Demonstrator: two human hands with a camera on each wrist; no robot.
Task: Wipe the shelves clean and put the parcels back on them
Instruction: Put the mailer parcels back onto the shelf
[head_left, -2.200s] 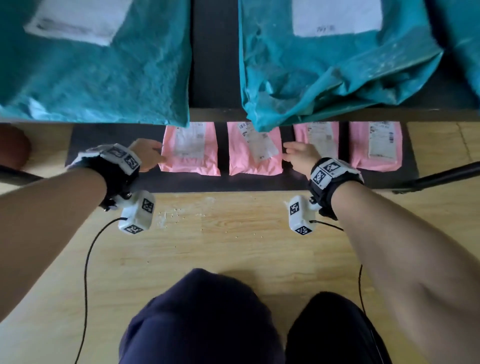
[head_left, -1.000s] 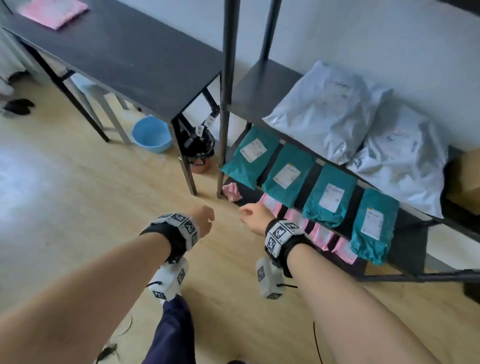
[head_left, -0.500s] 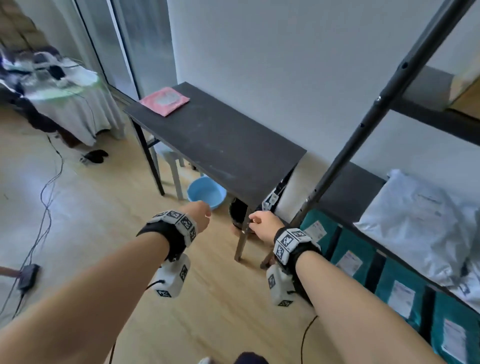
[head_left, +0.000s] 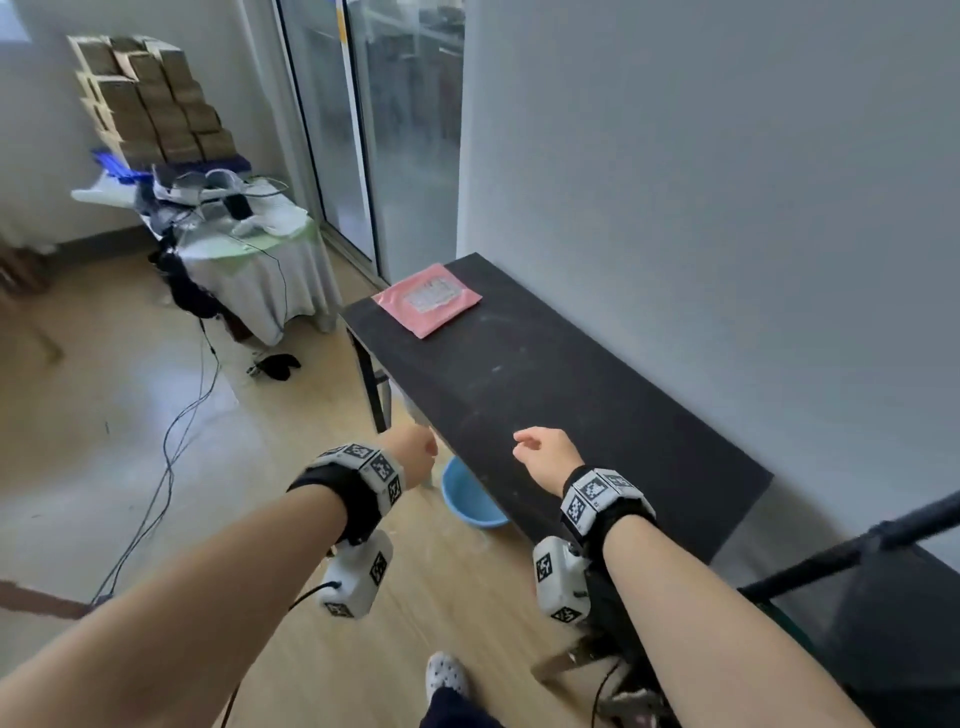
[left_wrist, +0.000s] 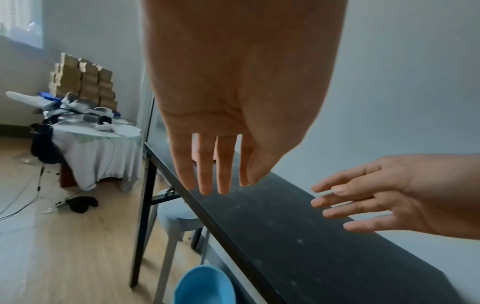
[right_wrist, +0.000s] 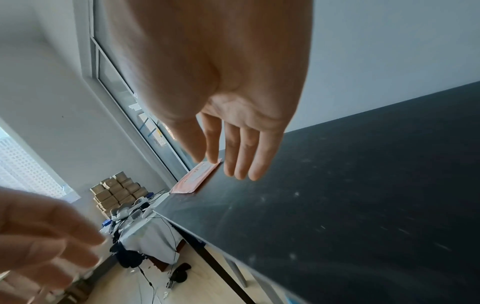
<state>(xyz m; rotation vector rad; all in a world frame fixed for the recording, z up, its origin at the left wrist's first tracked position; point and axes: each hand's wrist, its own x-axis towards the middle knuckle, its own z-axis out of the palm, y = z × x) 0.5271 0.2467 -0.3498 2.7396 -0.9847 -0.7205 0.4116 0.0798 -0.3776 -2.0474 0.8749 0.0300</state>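
Neither grip has hold of anything: my left hand (head_left: 413, 451) hangs over the floor just off the near edge of the long black counter (head_left: 545, 395), fingers straight and slack in its wrist view, and my right hand (head_left: 545, 457) floats above the counter's near end with its fingers (right_wrist: 242, 156) loosely spread and apart from the surface. The one parcel I can see, a flat pink plastic mailer with a white label (head_left: 427, 299), lies at the far end of the counter, well apart from both hands. Only a corner of the dark metal shelf frame (head_left: 831, 561) shows at the lower right. I judge the next job is fetching that mailer, and the risks come from the reach: it is thin and lies flat, so fingertips may skid it along the dusty top and off the far end instead of lifting it. A round light-blue plastic basin (head_left: 470, 496) sits on the floor under the counter's edge beside my left hand, and a step forward could kick it. I see no cloth anywhere here.
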